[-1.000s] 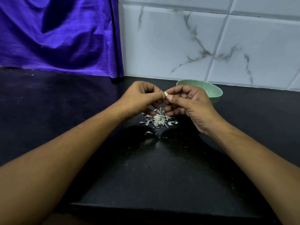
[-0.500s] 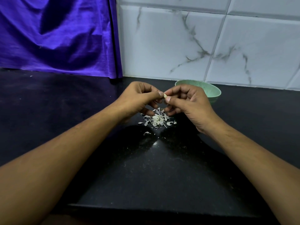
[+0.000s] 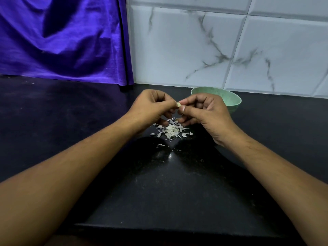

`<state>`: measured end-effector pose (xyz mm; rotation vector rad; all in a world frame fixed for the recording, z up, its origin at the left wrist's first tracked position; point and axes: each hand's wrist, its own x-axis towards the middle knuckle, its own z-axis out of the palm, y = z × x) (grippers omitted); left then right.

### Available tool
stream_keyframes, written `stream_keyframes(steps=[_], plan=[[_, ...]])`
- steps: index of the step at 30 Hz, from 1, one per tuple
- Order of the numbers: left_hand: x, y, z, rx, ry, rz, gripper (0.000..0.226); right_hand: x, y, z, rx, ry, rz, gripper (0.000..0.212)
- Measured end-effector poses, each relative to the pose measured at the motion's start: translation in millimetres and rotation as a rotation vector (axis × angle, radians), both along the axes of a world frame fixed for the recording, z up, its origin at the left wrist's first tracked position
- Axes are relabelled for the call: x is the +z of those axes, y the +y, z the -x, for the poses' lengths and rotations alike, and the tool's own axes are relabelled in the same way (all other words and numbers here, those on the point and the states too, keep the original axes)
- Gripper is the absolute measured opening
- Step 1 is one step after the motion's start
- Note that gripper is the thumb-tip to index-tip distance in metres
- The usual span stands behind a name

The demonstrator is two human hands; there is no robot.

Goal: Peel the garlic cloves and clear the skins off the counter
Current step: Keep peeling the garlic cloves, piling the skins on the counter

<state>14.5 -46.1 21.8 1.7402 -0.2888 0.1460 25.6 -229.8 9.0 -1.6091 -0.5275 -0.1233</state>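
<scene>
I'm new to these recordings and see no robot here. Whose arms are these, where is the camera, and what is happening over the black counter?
No machine here: a person works with two bare hands, and the single camera sits on their head, looking forward and down, so the arms enter from the bottom edge. The left hand and right hand meet above the black counter and together pinch one small pale garlic clove between their fingertips. Directly below lies a little heap of torn white skins, with a few stray flakes nearer the camera. Behind the right hand stands a green bowl; its contents are hidden. At the back are a purple cloth and a marbled tile wall.
</scene>
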Motion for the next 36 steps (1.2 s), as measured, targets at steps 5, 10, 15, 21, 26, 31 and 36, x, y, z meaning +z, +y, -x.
stream_keyframes(steps=[5, 10, 15, 21, 26, 31, 36], plan=[[0.8, 0.8, 0.1, -0.032, 0.034, 0.037, 0.009, 1.3, -1.2, 0.9, 0.017, 0.025, -0.027, 0.009], [0.5, 2.7, -1.4, -0.035, 0.019, 0.026, 0.016, 2.4, -2.4, 0.8, 0.017, 0.022, -0.020, 0.009], [0.9, 4.0, -1.5, -0.012, 0.017, 0.020, 0.011, 1.9, -1.5, 0.4, 0.008, 0.016, -0.006, 0.010], [3.8, 5.1, -0.3, -0.031, 0.041, 0.027, 0.006, -0.2, -2.0, -0.2, 0.006, -0.037, 0.029, 0.015], [1.1, 2.5, -0.9, -0.017, 0.044, 0.032, 0.009, -1.6, -1.7, -1.2, -0.004, -0.040, 0.019, 0.014], [-1.7, -0.5, -1.4, 0.025, -0.006, 0.013, 0.011, -1.9, -2.0, -1.2, 0.007, -0.021, 0.022, 0.015], [-4.4, -2.0, -2.2, 0.026, -0.018, -0.024, 0.014, -1.5, -1.0, 0.4, 0.031, 0.011, 0.010, 0.014]])
